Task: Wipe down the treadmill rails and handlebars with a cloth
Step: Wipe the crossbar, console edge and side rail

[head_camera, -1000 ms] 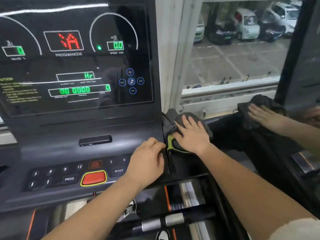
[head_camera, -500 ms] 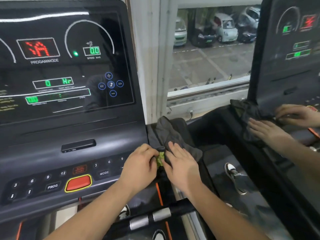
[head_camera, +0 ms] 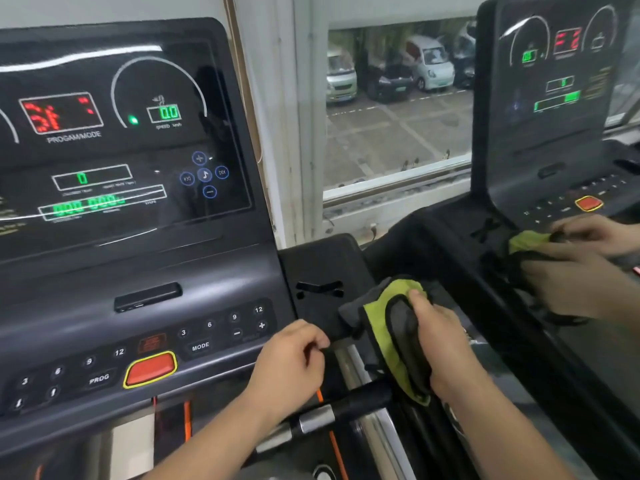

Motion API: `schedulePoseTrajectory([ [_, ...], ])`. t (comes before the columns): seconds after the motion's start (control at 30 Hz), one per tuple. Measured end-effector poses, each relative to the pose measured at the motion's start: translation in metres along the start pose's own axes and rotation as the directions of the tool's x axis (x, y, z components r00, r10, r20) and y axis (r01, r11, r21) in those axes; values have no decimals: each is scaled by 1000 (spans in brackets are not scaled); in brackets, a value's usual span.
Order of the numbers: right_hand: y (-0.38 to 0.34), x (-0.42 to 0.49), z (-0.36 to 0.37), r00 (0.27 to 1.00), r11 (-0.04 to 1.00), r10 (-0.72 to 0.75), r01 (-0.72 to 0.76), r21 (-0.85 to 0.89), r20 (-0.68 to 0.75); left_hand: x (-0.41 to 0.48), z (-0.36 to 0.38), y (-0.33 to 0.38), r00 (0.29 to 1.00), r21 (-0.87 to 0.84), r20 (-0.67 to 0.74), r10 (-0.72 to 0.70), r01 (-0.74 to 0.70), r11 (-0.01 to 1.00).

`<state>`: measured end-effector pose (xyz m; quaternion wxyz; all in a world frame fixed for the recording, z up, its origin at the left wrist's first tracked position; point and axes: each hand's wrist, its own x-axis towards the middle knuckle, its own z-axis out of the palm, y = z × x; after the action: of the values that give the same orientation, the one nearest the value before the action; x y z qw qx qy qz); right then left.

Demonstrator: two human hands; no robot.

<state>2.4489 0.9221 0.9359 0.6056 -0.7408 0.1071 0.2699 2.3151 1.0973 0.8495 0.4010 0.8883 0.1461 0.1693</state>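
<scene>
Downward and rightward the cloth point(head_camera: 381, 327) has slid with the right grip point(head_camera: 440, 344), which clutches it over the side rail point(head_camera: 374, 434) running back toward the person, while the left grip point(head_camera: 291, 362), clenched empty, sits just left, off the cloth.

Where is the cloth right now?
Head view, right of centre: the cloth is gripped by the right hand beside the console's right edge, just above the handlebar.
</scene>
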Motion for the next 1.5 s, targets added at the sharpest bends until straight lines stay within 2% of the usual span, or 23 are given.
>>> schedulePoseTrajectory([
  [0.07,-10,1,-2,985,986,-159,161,31,-73,5,1,-1,1000,9,-19,-8,8,1000],
  [0.1,-13,3,-1,952,959,-283,281,-35,-117,9,2,-2,999,12,-30,-18,18,1000],
  [0.17,-14,7,4,842,828,-528,483,-284,-108,19,4,-2,999,44,-34,-41,43,998],
  [0.23,-3,16,14,757,637,-653,560,-529,15,29,7,-2,998,134,20,-65,62,989],
  [0.27,10,25,19,745,544,-661,560,-624,93,33,8,-3,995,189,63,-78,65,980],
  [0.3,29,36,25,769,458,-612,534,-711,184,37,9,-3,991,244,106,-88,60,968],
  [0.33,50,47,31,830,390,-489,483,-784,268,40,10,-3,984,291,146,-97,51,955],
  [0.4,78,66,39,870,207,-361,426,-881,336,45,12,-5,972,348,211,-107,28,937],
  [0.43,81,72,40,873,172,-356,412,-895,334,48,13,-7,966,364,233,-111,19,931],
  [0.5,71,88,42,885,200,-358,384,-901,298,54,14,-10,964,398,244,-109,3,918],
  [0.63,28,129,58,954,432,-150,299,-851,259,62,15,-11,961,420,268,-63,-58,905],
  [0.7,18,141,62,956,548,-102,285,-787,275,61,17,-9,958,335,286,-14,-87,938],
  [0.77,20,143,57,953,582,-85,285,-761,291,57,23,-4,953,274,299,48,-134,952],
  [0.87,39,119,35,947,562,-109,310,-767,303,51,39,8,938,255,325,123,-212,943],
  [0.97,68,78,2,946,485,-130,323,-813,298,53,50,13,948,275,304,95,-183,944],
  [1.13,107,4,-32,944,43,-196,278,-960,265,45,46,4,936,375,342,80,-215,902],
  [1.23,105,-9,-21,964,-60,-126,229,-972,235,29,42,-1,947,340,308,91,-199,919],
  [1.3,97,6,-9,965,-71,-153,204,-976,213,21,38,-2,955,321,283,88,-181,930],
  [1.33,91,24,-1,964,-29,-165,206,-978,208,19,36,-3,959,322,267,94,-180,929],
  [1.37,84,43,5,967,57,-157,213,-975,202,17,34,-3,963,330,248,104,-185,926],
  [1.43,64,81,21,974,238,-78,226,-945,213,14,31,0,967,353,226,114,-190,916],
  [1.5,46,103,32,974,365,-34,219,-905,222,11,30,5,967,344,226,117,-191,919],
])
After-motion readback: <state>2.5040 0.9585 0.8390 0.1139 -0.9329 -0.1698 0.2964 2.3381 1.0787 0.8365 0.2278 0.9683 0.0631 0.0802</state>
